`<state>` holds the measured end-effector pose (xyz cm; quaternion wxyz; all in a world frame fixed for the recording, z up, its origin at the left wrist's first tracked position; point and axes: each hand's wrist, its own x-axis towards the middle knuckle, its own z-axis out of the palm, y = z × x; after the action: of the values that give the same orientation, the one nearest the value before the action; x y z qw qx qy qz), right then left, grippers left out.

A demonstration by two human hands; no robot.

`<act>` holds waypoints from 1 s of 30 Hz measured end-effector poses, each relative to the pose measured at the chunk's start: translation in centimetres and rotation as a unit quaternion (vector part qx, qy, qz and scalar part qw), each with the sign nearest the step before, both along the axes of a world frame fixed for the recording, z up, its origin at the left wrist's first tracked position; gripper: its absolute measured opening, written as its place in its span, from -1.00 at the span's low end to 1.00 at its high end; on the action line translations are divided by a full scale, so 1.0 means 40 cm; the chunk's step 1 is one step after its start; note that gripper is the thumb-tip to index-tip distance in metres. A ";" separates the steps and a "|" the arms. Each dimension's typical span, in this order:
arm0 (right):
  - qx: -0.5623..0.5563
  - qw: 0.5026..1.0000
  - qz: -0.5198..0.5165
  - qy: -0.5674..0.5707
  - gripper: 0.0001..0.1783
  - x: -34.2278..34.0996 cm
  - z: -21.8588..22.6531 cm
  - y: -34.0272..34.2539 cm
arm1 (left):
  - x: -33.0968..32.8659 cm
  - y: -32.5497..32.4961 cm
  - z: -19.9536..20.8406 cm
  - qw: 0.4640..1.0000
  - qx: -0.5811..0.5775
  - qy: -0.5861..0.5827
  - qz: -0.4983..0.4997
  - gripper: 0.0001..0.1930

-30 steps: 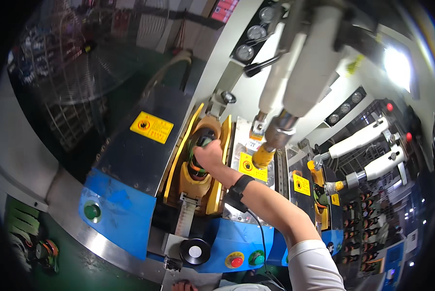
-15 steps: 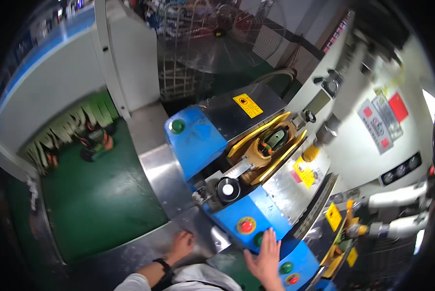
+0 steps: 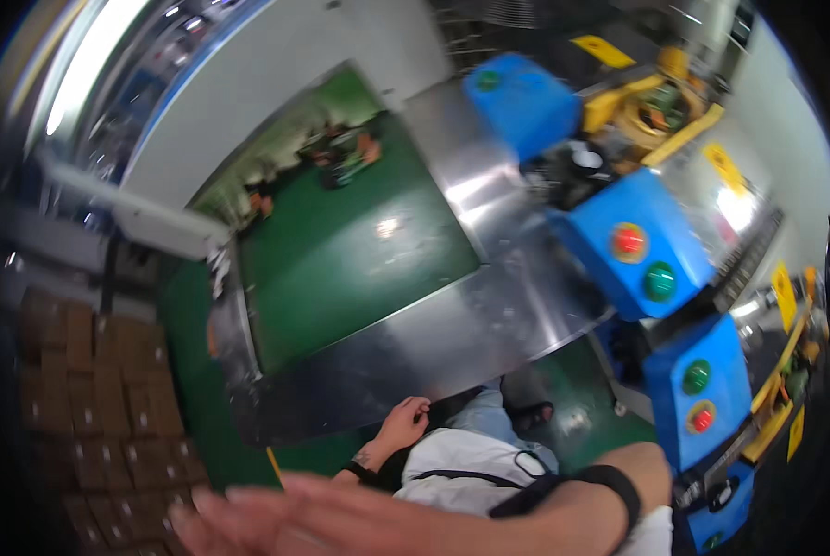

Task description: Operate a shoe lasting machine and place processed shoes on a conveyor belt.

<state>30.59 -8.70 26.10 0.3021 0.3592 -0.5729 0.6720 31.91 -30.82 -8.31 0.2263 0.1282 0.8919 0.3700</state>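
Observation:
My right hand [image 3: 313, 519] is stretched across the front of my body toward the left, large and blurred, its fingers extended with nothing seen in them. A black band [image 3: 614, 486] circles that arm. My left hand [image 3: 404, 424] hangs by the near edge of a metal ledge [image 3: 387, 347], fingers loosely curled; I see nothing in it. Past the ledge, dark shoes with orange parts [image 3: 336, 157] rest on a green conveyor belt [image 3: 369, 269]. To the right, a dark shoe [image 3: 660, 111] sits between yellow pads in a machine, out of reach of both hands.
A blue control box [image 3: 609, 204] carries a red button [image 3: 628, 243] and a green button [image 3: 660, 282]. Another blue box [image 3: 711, 398] stands nearer. Stacked brown cartons [image 3: 109, 398] fill the lower left. A strip curtain [image 3: 276, 157] hangs over the belt's far end.
My right hand has left the blue box beside its green button and swung left across my body. The view has turned left, bringing the cartons in. My left hand stays loosely curled.

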 end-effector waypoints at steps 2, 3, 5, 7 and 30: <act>0.030 0.997 0.066 -0.012 -0.38 0.025 -0.015 -0.045 | 0.001 -0.064 -0.058 0.999 0.000 0.003 0.043 -0.77; 0.100 0.992 0.079 -0.019 -0.39 0.025 -0.025 -0.062 | -0.003 -0.080 -0.084 0.998 0.009 -0.001 0.064 -0.77; 0.165 0.979 0.119 0.007 -0.40 -0.027 -0.060 -0.123 | -0.025 -0.147 -0.121 0.995 0.010 0.035 0.090 -0.77; 0.167 0.973 0.111 0.109 -0.48 -0.103 -0.077 -0.217 | -0.047 -0.237 -0.111 0.987 0.032 0.051 0.152 -0.77; 0.683 0.729 -0.029 -0.042 -0.23 -1.883 -0.898 -1.255 | -0.917 -0.964 -0.414 0.903 -0.139 0.220 0.341 -0.38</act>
<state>-44.74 -58.90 -9.83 -0.0294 0.4230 -0.8996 0.1048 -4.77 -69.40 -24.86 -0.1004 -0.1381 0.9508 0.2587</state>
